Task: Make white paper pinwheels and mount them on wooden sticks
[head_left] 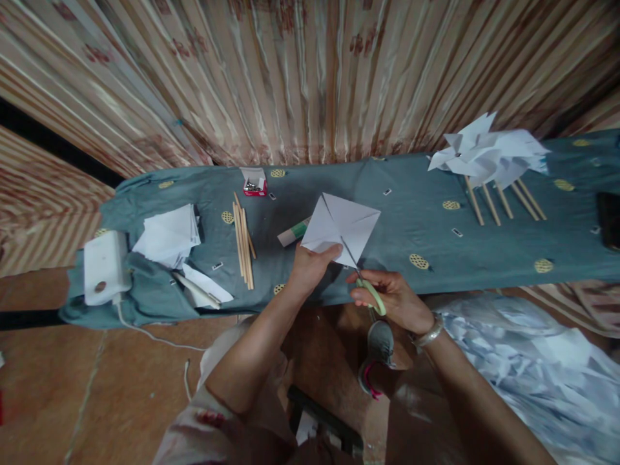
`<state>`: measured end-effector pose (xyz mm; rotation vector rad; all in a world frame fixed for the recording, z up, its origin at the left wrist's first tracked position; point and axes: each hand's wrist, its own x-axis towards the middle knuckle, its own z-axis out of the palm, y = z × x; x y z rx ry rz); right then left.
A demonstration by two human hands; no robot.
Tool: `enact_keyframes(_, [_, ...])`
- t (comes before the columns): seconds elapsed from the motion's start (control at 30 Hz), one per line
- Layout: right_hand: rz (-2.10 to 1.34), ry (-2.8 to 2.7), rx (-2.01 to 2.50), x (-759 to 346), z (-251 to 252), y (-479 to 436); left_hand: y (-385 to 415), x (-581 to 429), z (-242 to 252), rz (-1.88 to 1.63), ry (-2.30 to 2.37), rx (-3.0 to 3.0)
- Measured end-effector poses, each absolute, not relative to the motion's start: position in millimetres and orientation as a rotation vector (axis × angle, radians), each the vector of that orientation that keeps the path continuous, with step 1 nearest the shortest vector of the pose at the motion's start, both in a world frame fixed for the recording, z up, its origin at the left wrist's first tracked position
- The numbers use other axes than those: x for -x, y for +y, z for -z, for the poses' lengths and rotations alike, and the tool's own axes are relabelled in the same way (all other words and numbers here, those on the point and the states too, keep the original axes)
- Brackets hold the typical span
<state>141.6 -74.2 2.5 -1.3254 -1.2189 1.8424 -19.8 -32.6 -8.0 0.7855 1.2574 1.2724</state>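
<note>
My left hand (312,265) pinches the lower left side of a square white sheet of paper (341,226), its thumb on top. Slits run in from the sheet's upper corners. In my right hand (387,294) is a pair of scissors (372,296) with light green handles, fingers through the loops. The blades lie at the sheet's lower corner and point toward its middle. Partly under the sheet is a green and white tube (294,232), which looks like a glue stick.
Left of the sheet lie wooden sticks (243,242), an open red box of small metal pieces (254,183), a paper stack (169,232) and a white device (104,267) with a cable. Paper pinwheels (489,155) lie at right; a plastic bag (537,368) of white paper pieces sits below the table edge.
</note>
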Motion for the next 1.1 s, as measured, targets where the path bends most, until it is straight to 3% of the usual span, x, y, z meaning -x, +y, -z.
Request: enact_keyframes(1.1, [-1.842,-1.232,1.359,-141.3,-2.4,-73.4,-33.3,18.0,10.1,-1.267,1.237,-0.806])
